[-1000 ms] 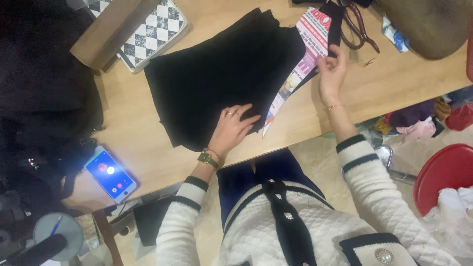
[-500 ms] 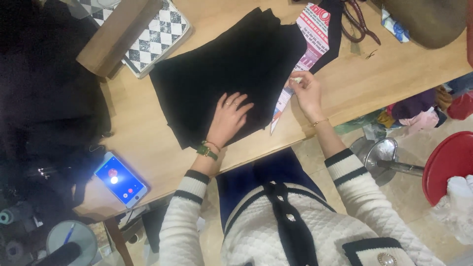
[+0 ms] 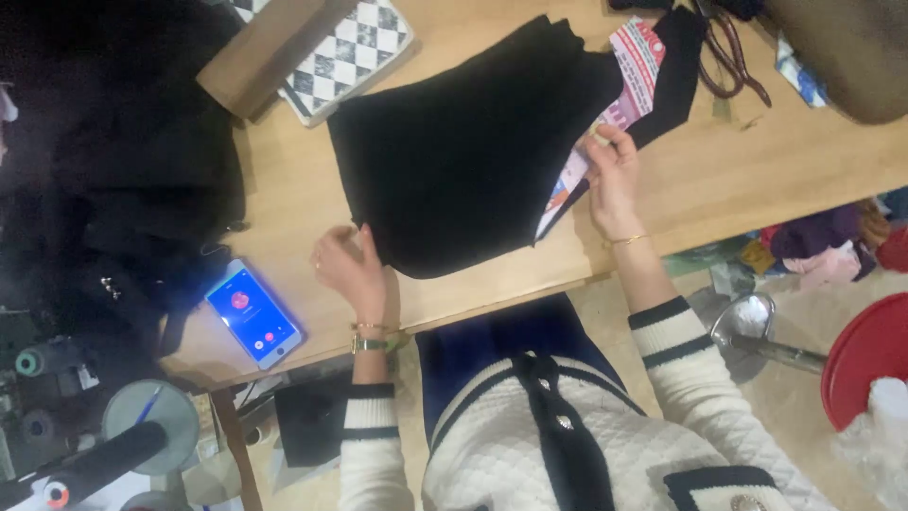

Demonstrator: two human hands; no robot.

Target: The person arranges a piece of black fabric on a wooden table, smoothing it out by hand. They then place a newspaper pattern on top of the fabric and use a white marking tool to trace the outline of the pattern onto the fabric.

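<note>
The left hand point(image 3: 348, 265) is seen at the near left corner of the black cloth point(image 3: 473, 142), its fingers curled loosely beside the cloth's edge; whether the edge is pinched or only touched cannot be told. The right hand point(image 3: 610, 170) is set at the right edge of the cloth, where a printed paper point(image 3: 636, 66) sticks out from under it, and the fingertips are closed on that paper's edge — a light pinch, not a fist.

The cloth is spread flat on the wooden table point(image 3: 757, 161), folded into a broad wedge that takes up the table's middle. A narrow black strip point(image 3: 673, 66) lies over the paper just right of the cloth. Beyond that, further right of the cloth, scissors point(image 3: 730, 57) with dark red handles rest on the wood, and a brown bag point(image 3: 842, 47) fills the far right corner.

Left of the cloth and above it, a checkered book point(image 3: 355, 52) lies under a cardboard box point(image 3: 270, 47). Well left of the cloth, a heap of dark fabric point(image 3: 113, 161) covers the table's end. A phone point(image 3: 253, 312) with a lit blue screen lies below and left of the cloth, near the left hand. A gold bracelet is worn on each wrist, and white quilted sleeves with dark bands are seen — the person is seated at the table's near edge.
</note>
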